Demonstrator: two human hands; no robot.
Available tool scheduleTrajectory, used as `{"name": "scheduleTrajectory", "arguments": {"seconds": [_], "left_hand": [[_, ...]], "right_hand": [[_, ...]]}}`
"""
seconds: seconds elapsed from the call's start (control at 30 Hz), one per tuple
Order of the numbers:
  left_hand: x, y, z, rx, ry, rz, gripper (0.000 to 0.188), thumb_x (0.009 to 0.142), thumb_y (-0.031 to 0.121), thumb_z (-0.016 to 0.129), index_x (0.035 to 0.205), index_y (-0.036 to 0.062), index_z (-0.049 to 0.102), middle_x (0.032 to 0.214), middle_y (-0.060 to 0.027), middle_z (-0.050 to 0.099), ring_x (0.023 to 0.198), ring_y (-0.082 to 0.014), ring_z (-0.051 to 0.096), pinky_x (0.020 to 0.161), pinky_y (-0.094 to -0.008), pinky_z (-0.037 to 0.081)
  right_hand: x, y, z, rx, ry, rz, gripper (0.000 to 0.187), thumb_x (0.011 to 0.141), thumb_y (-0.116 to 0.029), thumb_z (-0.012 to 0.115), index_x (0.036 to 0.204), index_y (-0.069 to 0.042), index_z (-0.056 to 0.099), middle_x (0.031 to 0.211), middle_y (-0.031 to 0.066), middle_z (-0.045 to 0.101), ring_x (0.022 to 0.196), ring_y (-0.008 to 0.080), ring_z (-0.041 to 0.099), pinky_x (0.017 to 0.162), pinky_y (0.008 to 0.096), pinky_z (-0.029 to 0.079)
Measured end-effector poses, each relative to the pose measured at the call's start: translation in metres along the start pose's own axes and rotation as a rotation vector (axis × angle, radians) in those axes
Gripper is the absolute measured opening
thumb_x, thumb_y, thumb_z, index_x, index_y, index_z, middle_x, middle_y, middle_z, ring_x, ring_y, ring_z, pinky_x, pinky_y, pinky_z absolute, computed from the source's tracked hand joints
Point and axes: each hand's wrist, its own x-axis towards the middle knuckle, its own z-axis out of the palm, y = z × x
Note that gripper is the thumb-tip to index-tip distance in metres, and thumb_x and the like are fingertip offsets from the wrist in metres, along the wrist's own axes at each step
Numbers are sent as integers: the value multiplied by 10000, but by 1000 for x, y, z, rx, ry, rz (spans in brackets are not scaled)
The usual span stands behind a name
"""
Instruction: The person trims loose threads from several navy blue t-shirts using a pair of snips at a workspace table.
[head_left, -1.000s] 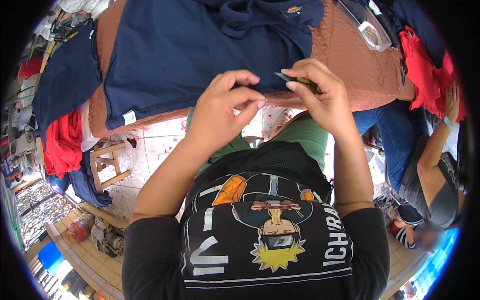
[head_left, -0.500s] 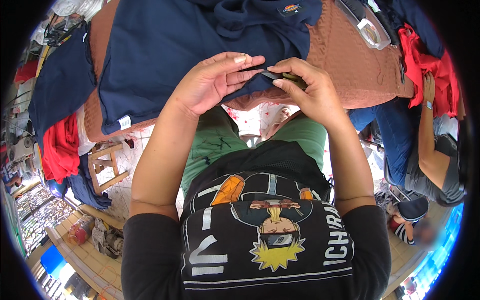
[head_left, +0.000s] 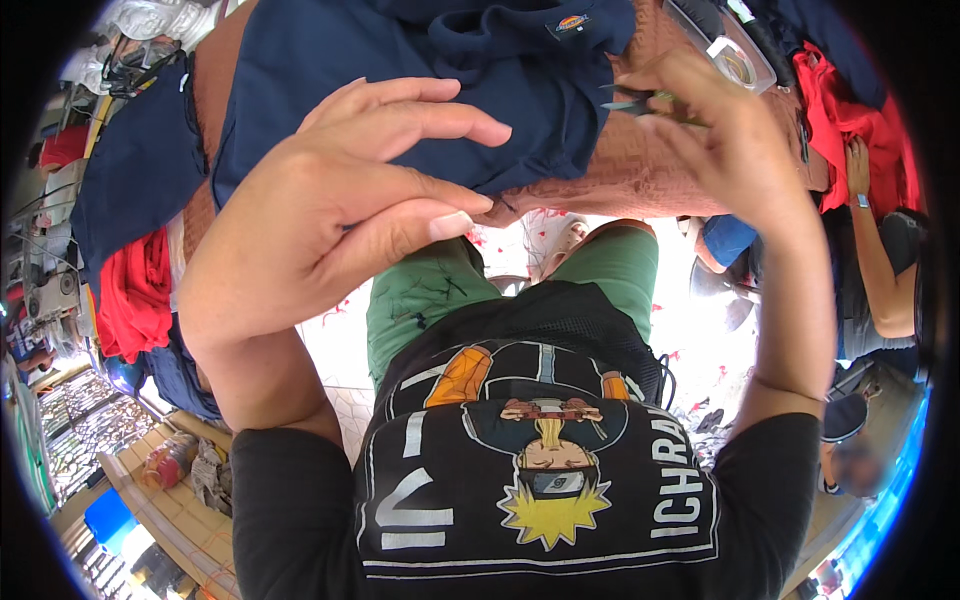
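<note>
My left hand (head_left: 330, 195) is raised toward the camera, thumb and index fingertip pinched together and the other fingers loosely curved. Whatever may be in that pinch is too small to make out. Farther right, my right hand (head_left: 715, 140) grips a pair of small thread snips (head_left: 628, 104), their pointed blades parted and directed left. Beyond both hands lies a navy blue garment (head_left: 520, 110), spread with folds and bearing a small sewn label (head_left: 571, 26). The snips are just off the garment's right edge.
A brown textured cloth (head_left: 590, 185) covers the table. At its far right sits a clear plastic container (head_left: 742, 62). Red garments (head_left: 135, 300) hang at the left. Another person's arm (head_left: 882, 255) reaches to red cloth (head_left: 875, 135) on the right. Dark thread scraps (head_left: 425, 300) cling to my green shorts.
My hands have moved apart: the left came nearer the camera and leftward, its fingertips closing into a pinch. The right carried the snips rightward, away from the left hand.
</note>
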Motion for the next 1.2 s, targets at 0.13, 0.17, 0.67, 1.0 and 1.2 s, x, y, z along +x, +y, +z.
{"name": "scheduleTrajectory", "arguments": {"seconds": [0.13, 0.17, 0.67, 1.0, 1.2], "left_hand": [[10, 0, 8, -119, 48, -118, 174, 876, 94, 622, 996, 1, 709, 1155, -151, 647, 1146, -297, 574, 979, -393, 424], [19, -7, 15, -176, 63, -119, 169, 878, 77, 617, 1000, 0, 705, 1135, -145, 652, 1106, -273, 603, 954, -368, 449], [21, -49, 120, 343, 271, -274, 266, 759, 255, 766, 902, 79, 625, 813, -54, 609, 742, -260, 620, 650, -367, 505], [-20, -5, 74, 313, -172, -315, 113, 808, 118, 694, 896, 47, 708, 764, -153, 665, 717, -317, 664, 645, -392, 520], [16, -16, 93, 297, -248, -665, 276, 871, 302, 676, 921, 35, 722, 707, -176, 664, 659, -318, 666, 593, -356, 508]], "right_hand": [[7, 19, -55, -256, -48, -209, 357, 825, 37, 640, 1171, -6, 565, 1080, 109, 611, 934, 236, 625, 821, 307, 485], [-2, 35, -82, -143, -39, -1, 326, 876, -13, 631, 1196, -33, 571, 1149, 76, 624, 1019, 174, 619, 886, 302, 472], [-39, 41, -13, 520, 7, 457, 250, 890, -43, 655, 1137, -33, 616, 866, -25, 569, 739, 72, 497, 669, 225, 423], [-37, 30, -11, 392, 15, 458, 243, 882, -59, 667, 1116, -21, 614, 873, 3, 617, 756, 76, 500, 677, 237, 422], [-37, 29, -2, 365, 48, 361, 248, 869, -72, 681, 1103, -14, 620, 891, 13, 642, 784, 75, 530, 716, 241, 445]]}}
